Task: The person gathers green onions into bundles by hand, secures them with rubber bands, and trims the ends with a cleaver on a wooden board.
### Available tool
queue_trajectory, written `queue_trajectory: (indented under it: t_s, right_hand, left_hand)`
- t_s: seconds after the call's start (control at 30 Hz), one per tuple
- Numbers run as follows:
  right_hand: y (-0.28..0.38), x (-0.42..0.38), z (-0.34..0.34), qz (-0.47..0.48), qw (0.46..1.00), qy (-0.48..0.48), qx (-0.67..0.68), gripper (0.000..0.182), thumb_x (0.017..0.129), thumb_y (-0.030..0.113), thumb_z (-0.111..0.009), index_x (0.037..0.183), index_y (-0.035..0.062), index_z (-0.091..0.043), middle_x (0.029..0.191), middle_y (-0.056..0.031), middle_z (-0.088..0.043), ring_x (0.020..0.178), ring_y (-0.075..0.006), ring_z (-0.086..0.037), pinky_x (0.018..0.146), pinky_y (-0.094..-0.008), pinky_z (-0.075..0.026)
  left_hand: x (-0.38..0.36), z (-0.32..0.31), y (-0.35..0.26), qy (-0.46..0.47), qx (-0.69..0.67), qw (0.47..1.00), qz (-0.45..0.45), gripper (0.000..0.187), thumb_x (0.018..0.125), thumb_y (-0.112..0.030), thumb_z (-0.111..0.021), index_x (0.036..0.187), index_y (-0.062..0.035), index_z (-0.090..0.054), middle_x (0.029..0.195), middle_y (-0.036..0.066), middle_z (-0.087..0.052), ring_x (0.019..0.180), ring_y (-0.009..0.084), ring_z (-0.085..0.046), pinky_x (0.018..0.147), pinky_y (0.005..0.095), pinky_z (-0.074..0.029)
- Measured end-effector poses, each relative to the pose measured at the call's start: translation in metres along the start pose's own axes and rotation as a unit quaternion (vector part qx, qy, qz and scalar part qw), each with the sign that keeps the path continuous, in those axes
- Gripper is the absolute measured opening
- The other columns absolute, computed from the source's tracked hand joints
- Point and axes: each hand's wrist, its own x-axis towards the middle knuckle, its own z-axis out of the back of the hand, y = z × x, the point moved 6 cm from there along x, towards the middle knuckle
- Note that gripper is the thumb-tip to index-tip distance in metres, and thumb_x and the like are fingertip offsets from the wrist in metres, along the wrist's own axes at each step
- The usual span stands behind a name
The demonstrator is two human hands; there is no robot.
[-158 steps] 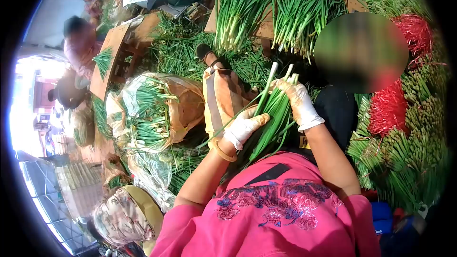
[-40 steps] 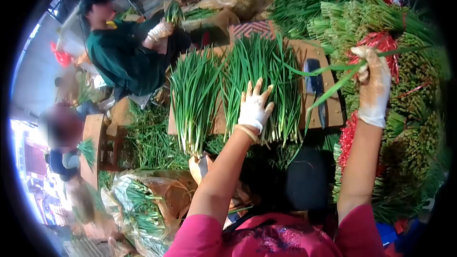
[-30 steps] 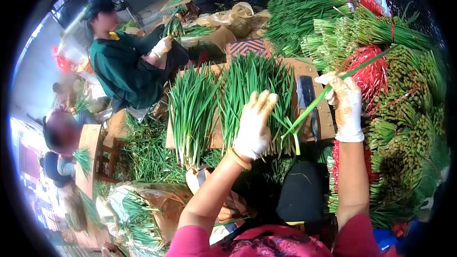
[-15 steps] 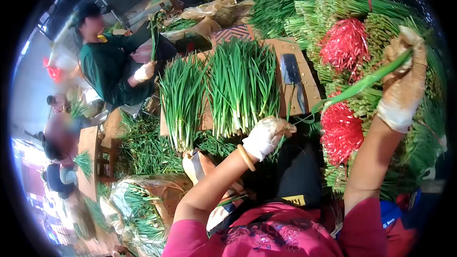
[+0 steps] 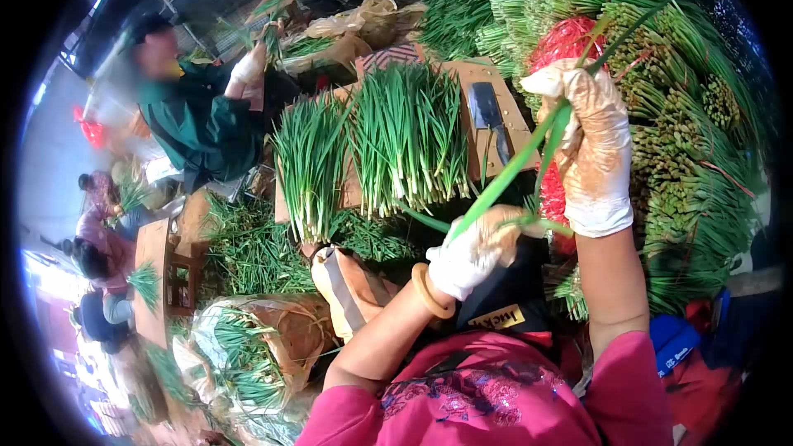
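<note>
My left hand (image 5: 472, 254), in a stained white glove, is closed around a long green chive stalk (image 5: 510, 175) in front of my lap. The stalk's pale end sticks out to the right of that hand. My right hand (image 5: 588, 136), also gloved, is raised at the right with its fingers closed on the upper leaves. Ahead, two rows of chives (image 5: 413, 140) lie with pale ends toward me on a wooden board (image 5: 505, 87). A dark-bladed cleaver (image 5: 487, 111) rests on the board's right side.
Tied bundles of greens (image 5: 694, 140) are stacked at my right, with red plastic strips (image 5: 570, 41) on them. Loose leaves (image 5: 248, 256) cover the ground at left, near a bag of greens (image 5: 256, 363). A co-worker in dark green (image 5: 194, 124) sits across on the left.
My right hand has moved left and inward, nearer my left hand. My left hand has come down slightly toward me. The co-worker's gloved hand has risen.
</note>
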Motion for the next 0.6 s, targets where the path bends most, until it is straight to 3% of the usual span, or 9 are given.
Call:
queue_trajectory:
  t_s: [0.07,0.2,0.23,0.3,0.33,0.37,0.4,0.43,0.6]
  right_hand:
    - [-0.005,0.004,0.025,0.026,0.996,-0.052,0.07,0.019,0.093,0.02,-0.055,0.089,0.0024,-0.062,0.083,-0.006,-0.066,0.056,-0.0051,-0.053,0.045,-0.0146,-0.04]
    - [0.034,0.003,0.031,0.08,0.975,0.091,0.188,0.005,0.092,0.008,-0.051,0.092,0.0035,-0.055,0.063,-0.0019,-0.047,0.052,-0.0063,-0.044,0.046,-0.0206,-0.04]
    - [0.017,-0.022,0.018,0.099,0.993,-0.065,0.01,0.006,0.09,0.009,-0.052,0.095,0.0054,-0.053,0.065,-0.0043,-0.051,0.062,-0.0099,-0.053,0.053,-0.0235,-0.045]
    - [-0.064,-0.064,-0.004,0.022,0.824,0.429,-0.37,0.015,0.08,0.018,-0.065,0.09,0.0062,-0.063,0.081,-0.0095,-0.064,0.074,-0.0237,-0.063,0.068,-0.0302,-0.051]
    - [-0.091,-0.091,-0.007,-0.179,0.754,0.499,-0.387,0.024,0.078,0.03,-0.065,0.086,0.0079,-0.065,0.076,-0.0109,-0.064,0.074,-0.0283,-0.063,0.069,-0.0337,-0.051]
    - [-0.136,-0.11,0.026,-0.093,0.631,0.478,-0.604,0.029,0.077,0.038,-0.063,0.086,0.0098,-0.067,0.075,-0.0094,-0.065,0.076,-0.0296,-0.064,0.071,-0.0368,-0.051]
    - [-0.158,-0.105,0.053,-0.09,0.632,0.416,-0.647,0.024,0.078,0.034,-0.06,0.083,0.0114,-0.068,0.078,-0.0081,-0.066,0.077,-0.0288,-0.064,0.07,-0.0378,-0.051]
    - [-0.179,-0.105,0.082,0.044,0.679,0.395,-0.618,0.021,0.079,0.031,-0.058,0.079,0.0122,-0.068,0.08,-0.0079,-0.066,0.078,-0.0279,-0.064,0.069,-0.0395,-0.051]
    - [-0.261,-0.092,0.151,-0.1,0.643,0.224,-0.726,0.021,0.082,0.03,-0.058,0.08,0.0118,-0.068,0.08,-0.0085,-0.066,0.076,-0.0272,-0.065,0.064,-0.0404,-0.051]
  left_hand:
    - [-0.025,-0.004,-0.006,-0.02,0.198,0.961,-0.19,0.026,0.094,-0.023,-0.05,0.102,-0.0019,-0.062,0.081,0.009,-0.066,0.063,0.0185,-0.061,0.063,0.0298,-0.05]
    - [-0.105,0.015,0.105,0.164,0.356,0.914,0.101,0.024,0.092,-0.023,-0.049,0.104,-0.0063,-0.063,0.086,0.012,-0.066,0.074,0.0222,-0.064,0.066,0.0312,-0.052]
    - [-0.13,0.031,0.132,0.197,0.423,0.88,0.089,0.026,0.091,-0.024,-0.051,0.109,-0.0086,-0.061,0.09,0.013,-0.066,0.079,0.0225,-0.064,0.066,0.0322,-0.052]
    - [-0.155,0.066,0.127,0.133,0.329,0.907,0.228,0.029,0.086,-0.023,-0.054,0.11,-0.0073,-0.061,0.093,0.015,-0.066,0.085,0.0277,-0.064,0.068,0.0371,-0.051]
    - [-0.158,0.085,0.104,0.034,0.157,0.919,0.361,0.028,0.084,-0.021,-0.057,0.105,-0.0037,-0.062,0.091,0.017,-0.065,0.085,0.0327,-0.063,0.07,0.0412,-0.05]
    - [-0.151,0.112,0.094,0.096,0.366,0.885,0.272,0.03,0.082,-0.02,-0.058,0.106,-0.0041,-0.063,0.09,0.017,-0.065,0.083,0.0337,-0.063,0.072,0.0408,-0.05]
    - [-0.144,0.133,0.085,0.153,0.552,0.803,0.168,0.031,0.08,-0.019,-0.059,0.108,-0.0045,-0.063,0.089,0.017,-0.065,0.081,0.0348,-0.062,0.073,0.0404,-0.049]
    - [-0.135,0.153,0.059,0.063,0.523,0.827,0.197,0.029,0.08,-0.017,-0.059,0.106,-0.0063,-0.065,0.089,0.016,-0.065,0.081,0.0342,-0.061,0.074,0.0404,-0.049]
    - [-0.013,0.16,-0.028,-0.056,0.615,0.786,-0.036,0.023,0.076,-0.011,-0.059,0.098,-0.0132,-0.068,0.103,0.009,-0.065,0.101,0.0295,-0.059,0.086,0.0362,-0.048]
